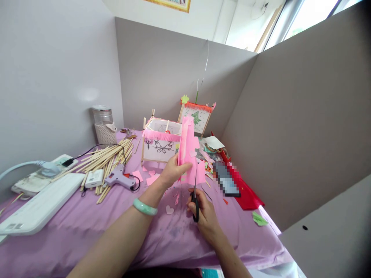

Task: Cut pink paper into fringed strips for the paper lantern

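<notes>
My left hand (173,172) holds a folded sheet of pink paper (188,143) upright, thumb across its near face. Black-handled scissors (196,206) are gripped in my right hand (204,212), their blades pointing up at the paper's lower edge. Whether the blades have closed on the paper is hard to tell. Under the hands, a pale heart-shaped cutout (169,210) and small pink scraps (152,179) lie on the purple cloth (171,247). Behind the paper stands a lantern-like stick frame (162,148) with drawn panels and pink fringe.
A second fringed lantern (197,116) stands farther back. To the left are wooden sticks (116,154), a glue gun (120,177), a white power strip (43,204) and a jar (102,123). A phone (227,179) and red cloth (246,193) lie right. Grey partitions (179,69) enclose the table.
</notes>
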A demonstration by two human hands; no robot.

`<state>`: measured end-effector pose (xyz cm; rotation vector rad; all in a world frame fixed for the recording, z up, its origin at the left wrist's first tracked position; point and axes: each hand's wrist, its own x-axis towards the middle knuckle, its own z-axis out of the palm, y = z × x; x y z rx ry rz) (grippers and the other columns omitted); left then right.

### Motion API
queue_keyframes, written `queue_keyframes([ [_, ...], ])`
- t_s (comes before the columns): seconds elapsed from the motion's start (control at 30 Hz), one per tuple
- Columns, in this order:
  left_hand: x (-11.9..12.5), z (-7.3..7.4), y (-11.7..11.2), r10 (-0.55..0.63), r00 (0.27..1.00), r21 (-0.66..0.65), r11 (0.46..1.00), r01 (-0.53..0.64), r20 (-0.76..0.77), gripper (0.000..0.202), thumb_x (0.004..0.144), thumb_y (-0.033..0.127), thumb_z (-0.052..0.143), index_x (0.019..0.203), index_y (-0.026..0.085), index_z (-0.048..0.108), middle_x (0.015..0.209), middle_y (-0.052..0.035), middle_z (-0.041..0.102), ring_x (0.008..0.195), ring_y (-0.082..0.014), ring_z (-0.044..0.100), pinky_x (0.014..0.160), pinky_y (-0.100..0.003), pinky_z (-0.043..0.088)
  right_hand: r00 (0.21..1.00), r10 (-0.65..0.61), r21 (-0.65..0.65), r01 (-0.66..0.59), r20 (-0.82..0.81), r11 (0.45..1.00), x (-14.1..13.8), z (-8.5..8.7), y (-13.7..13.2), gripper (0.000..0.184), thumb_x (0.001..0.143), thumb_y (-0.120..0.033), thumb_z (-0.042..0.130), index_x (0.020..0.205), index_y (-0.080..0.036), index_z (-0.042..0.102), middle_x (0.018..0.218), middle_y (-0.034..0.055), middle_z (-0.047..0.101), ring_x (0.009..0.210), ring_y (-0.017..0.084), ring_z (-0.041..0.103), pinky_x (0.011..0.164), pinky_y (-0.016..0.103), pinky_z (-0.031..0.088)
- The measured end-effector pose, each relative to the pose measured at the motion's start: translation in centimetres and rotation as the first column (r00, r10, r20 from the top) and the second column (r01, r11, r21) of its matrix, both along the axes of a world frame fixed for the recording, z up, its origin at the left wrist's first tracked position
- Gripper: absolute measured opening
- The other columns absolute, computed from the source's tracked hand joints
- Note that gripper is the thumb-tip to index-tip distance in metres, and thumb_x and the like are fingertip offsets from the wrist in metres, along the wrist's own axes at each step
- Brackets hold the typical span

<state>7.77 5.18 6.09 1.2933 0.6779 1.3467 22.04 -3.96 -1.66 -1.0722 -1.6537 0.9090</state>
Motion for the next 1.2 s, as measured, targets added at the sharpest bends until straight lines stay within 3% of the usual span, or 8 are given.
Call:
queue_keyframes([
  [0.23, 0.4, -0.1, -0.8, -0.051, 0.998, 0.000, 0.999, 0.051, -0.042, 0.035, 0.065, 0.025, 0.072, 0.096, 0.013, 0.063, 0.087, -0.0055, 0.069, 0.077, -0.0191, 0.063, 0.068, -0.029, 0.050, 0.998, -0.055, 0.063, 0.054, 0.016, 0.997, -0.1, 0.5, -0.1, 0.028, 0.089, -0.046, 0.049, 0.100, -0.020, 0.050, 0.079, 0.0032, 0.059, 0.066, 0.017, 0.057, 0.060, 0.028, 0.044],
  [0.43, 0.5, -0.4, -0.7, -0.030, 0.999, 0.012, 0.999, 0.030, -0.036, 0.036, 0.066, 0.025, 0.071, 0.099, 0.013, 0.064, 0.090, -0.0059, 0.069, 0.078, -0.0190, 0.063, 0.069, -0.028, 0.051, 0.989, -0.131, 0.078, 0.126, 0.061, 0.989, 0.0, 0.4, -0.2, 0.020, 0.090, -0.036, 0.046, 0.102, -0.021, 0.050, 0.069, -0.0004, 0.058, 0.058, 0.016, 0.057, 0.057, 0.028, 0.044],
  [0.63, 0.5, -0.6, -0.5, -0.021, 0.998, 0.025, 0.999, 0.022, -0.051, 0.035, 0.068, 0.023, 0.068, 0.101, 0.013, 0.063, 0.088, -0.0050, 0.069, 0.075, -0.0175, 0.062, 0.066, -0.026, 0.050, 0.983, -0.172, 0.068, 0.168, 0.067, 0.983, 0.2, -0.1, 0.1, 0.022, 0.087, -0.029, 0.050, 0.108, -0.020, 0.052, 0.066, -0.0015, 0.059, 0.055, 0.015, 0.056, 0.056, 0.027, 0.044],
  [0.9, 0.2, -0.2, -0.8, -0.018, 0.994, 0.036, 0.999, 0.022, -0.112, 0.034, 0.068, 0.023, 0.067, 0.100, 0.012, 0.060, 0.085, -0.0036, 0.066, 0.074, -0.0159, 0.060, 0.067, -0.026, 0.049, 0.986, -0.123, 0.038, 0.128, -0.110, 0.991, 0.1, -0.9, 0.4, 0.022, 0.085, -0.033, 0.056, 0.102, -0.020, 0.052, 0.074, 0.0000, 0.060, 0.058, 0.014, 0.059, 0.052, 0.025, 0.047],
  [1.2, 0.0, -0.7, -0.3, 0.112, 0.963, 0.205, 0.977, -0.062, -0.244, 0.032, 0.072, 0.023, 0.063, 0.102, 0.014, 0.060, 0.090, -0.0046, 0.066, 0.080, -0.0178, 0.061, 0.073, -0.028, 0.050, 0.980, -0.118, 0.036, 0.126, -0.162, 0.991, 0.2, -0.9, 0.4, 0.044, 0.082, -0.034, 0.061, 0.123, -0.019, 0.052, 0.075, 0.0014, 0.065, 0.058, 0.015, 0.061, 0.053, 0.026, 0.051],
])
